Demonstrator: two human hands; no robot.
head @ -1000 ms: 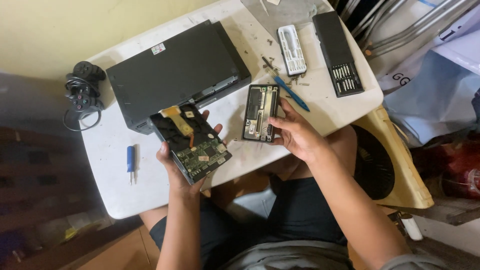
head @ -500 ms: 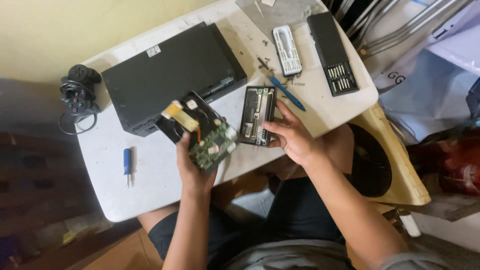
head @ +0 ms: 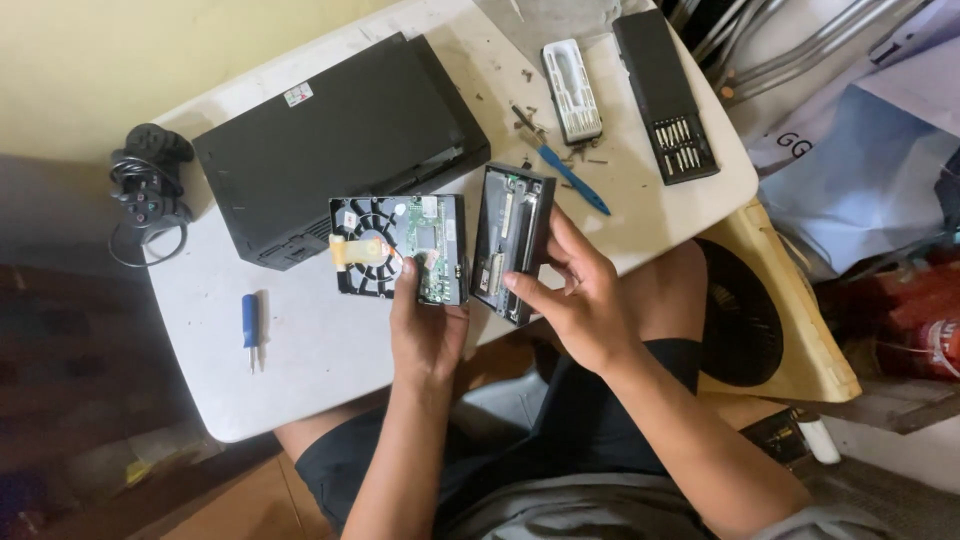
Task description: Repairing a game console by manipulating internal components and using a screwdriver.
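My left hand (head: 425,325) grips a flat black drive (head: 398,248) by its near edge. The drive shows a green circuit board, a round vented pattern and a strip of yellow tape, and it lies level above the white table (head: 310,350). My right hand (head: 575,295) holds a black rectangular bay adapter (head: 512,240) upright on its edge, just right of the drive, the two almost touching. Behind both sits a large black console (head: 340,140).
A blue-handled screwdriver (head: 250,325) lies at the table's left. A black game controller (head: 150,190) sits at the left edge. At the back are a blue pen-like driver (head: 572,180), loose screws, a white bit holder (head: 572,92) and a black bit case (head: 665,95).
My left hand has turned the drive from a tilted pose to level and brought it right, next to the adapter. My right hand has stood the adapter more upright.
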